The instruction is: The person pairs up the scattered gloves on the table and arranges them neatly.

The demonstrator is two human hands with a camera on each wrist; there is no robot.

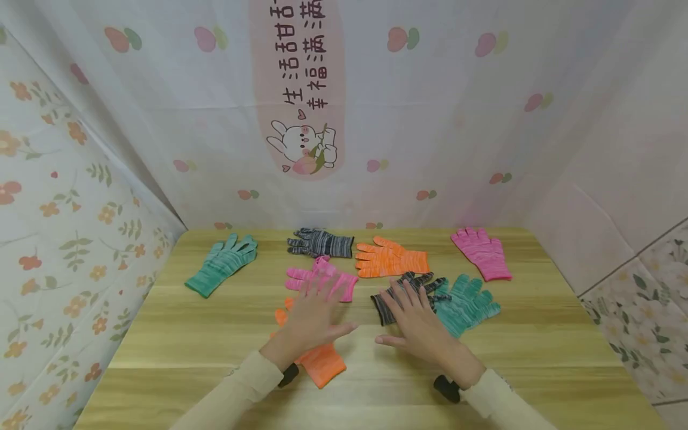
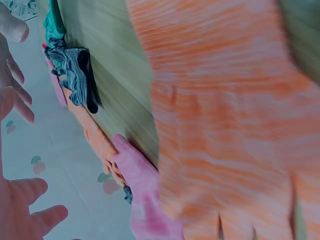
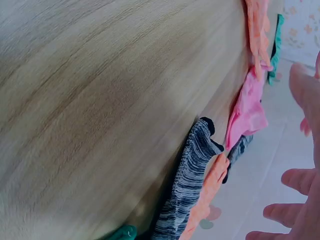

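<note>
Both hands hover over knitted gloves with fingers spread and nothing held. My left hand [image 1: 312, 316] is above an orange glove [image 1: 322, 364], which fills much of the left wrist view, and its fingertips overlap a pink glove [image 1: 344, 286] in the head view. My right hand [image 1: 419, 325] is over a black-and-grey striped glove [image 1: 383, 309], hiding part of it. That glove's fingers lie across a green glove [image 1: 464, 307] to the right. In the right wrist view the striped glove [image 3: 185, 180] lies below the spread fingers [image 3: 298, 181].
Along the back of the wooden table [image 1: 177, 352] lie a green glove [image 1: 220, 266], a dark striped glove [image 1: 330, 245], another orange glove [image 1: 395, 261] and a pink glove [image 1: 484, 254]. A printed curtain [image 1: 430, 131] hangs behind, and floral cloth [image 1: 70, 251] stands at the left.
</note>
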